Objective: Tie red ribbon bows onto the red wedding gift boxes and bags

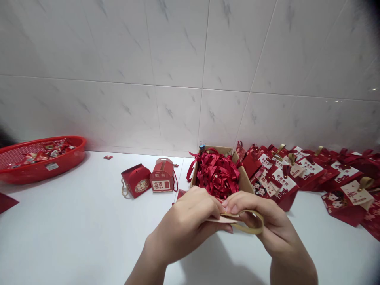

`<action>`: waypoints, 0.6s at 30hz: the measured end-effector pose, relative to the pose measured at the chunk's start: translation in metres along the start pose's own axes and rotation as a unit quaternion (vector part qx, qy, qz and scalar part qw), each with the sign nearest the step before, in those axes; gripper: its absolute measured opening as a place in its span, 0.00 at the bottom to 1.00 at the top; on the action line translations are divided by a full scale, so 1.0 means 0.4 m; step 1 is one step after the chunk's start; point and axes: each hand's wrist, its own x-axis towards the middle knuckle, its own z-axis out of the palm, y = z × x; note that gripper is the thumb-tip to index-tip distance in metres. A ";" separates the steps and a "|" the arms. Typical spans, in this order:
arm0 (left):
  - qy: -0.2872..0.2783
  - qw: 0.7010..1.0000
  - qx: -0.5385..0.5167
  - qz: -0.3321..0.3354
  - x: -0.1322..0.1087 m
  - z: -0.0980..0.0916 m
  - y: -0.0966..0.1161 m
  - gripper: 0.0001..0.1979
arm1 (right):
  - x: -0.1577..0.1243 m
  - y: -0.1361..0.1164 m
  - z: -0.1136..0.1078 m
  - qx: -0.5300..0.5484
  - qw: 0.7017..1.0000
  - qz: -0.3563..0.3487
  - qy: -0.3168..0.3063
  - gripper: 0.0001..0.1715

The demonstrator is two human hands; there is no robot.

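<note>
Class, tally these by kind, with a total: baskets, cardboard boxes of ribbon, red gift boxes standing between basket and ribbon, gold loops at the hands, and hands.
Red plastic basket: 1
Cardboard ribbon box: 1
Red gift boxes (left box, right box): 2
Gold ribbon loop: 1
Hands (left hand, right hand): 2
Total: 7

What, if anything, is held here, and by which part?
The left hand grips a pale card by its left side; the right hand holds a gold ribbon loop where it meets the card. The rest is hidden.
</note>
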 end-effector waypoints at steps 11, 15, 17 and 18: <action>0.008 1.000 -0.016 -0.003 0.006 0.003 0.002 0.08 | 0.001 -0.008 0.011 0.036 0.999 0.020 0.017 0.12; 0.016 0.999 -0.027 0.022 0.006 0.007 0.001 0.07 | 0.001 -0.010 0.011 0.042 0.999 0.027 0.013 0.12; 0.021 0.999 -0.028 0.032 0.004 0.007 0.002 0.08 | 0.001 -0.007 0.013 0.056 0.998 0.027 0.010 0.13; 0.022 0.999 -0.029 0.035 0.003 0.007 0.002 0.09 | 0.000 -0.004 0.013 0.065 0.998 0.023 0.009 0.13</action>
